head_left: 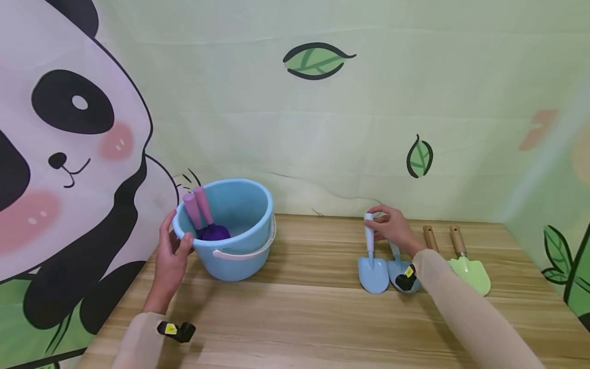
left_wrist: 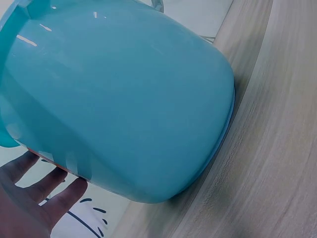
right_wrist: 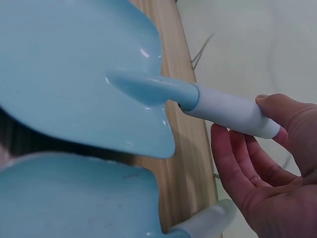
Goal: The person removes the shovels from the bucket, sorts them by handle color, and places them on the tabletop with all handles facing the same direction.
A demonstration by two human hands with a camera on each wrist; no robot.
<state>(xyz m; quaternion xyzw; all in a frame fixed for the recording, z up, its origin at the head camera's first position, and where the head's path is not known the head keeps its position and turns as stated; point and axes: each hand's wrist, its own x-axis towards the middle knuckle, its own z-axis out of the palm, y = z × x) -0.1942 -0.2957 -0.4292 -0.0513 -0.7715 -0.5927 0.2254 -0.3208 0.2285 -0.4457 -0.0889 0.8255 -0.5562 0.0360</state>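
Note:
My left hand (head_left: 170, 261) grips the near-left rim of a light blue bucket (head_left: 232, 266), which stands upright at the table's left. In the left wrist view, its fingertips (left_wrist: 69, 196) touch the bucket's outer wall (left_wrist: 124, 109). Two purple tools with pink handles (head_left: 203, 205) lean inside the bucket. On the right, my right hand (head_left: 396, 230) pinches the pale handle end of a light blue hand shovel (head_left: 374, 277) between thumb and fingers. The right wrist view shows this shovel's blade (right_wrist: 74, 74) above a second blue shovel (right_wrist: 79, 198), partly hidden by my wrist in the head view.
A green shovel with a wooden handle (head_left: 475, 274) lies at the table's right. Beside it, another wooden handle (head_left: 430, 238) shows, its blade hidden behind my forearm. The bucket's white carrying handle (head_left: 249, 253) hangs down its side. A printed cloth backdrop (head_left: 322, 128) borders the table.

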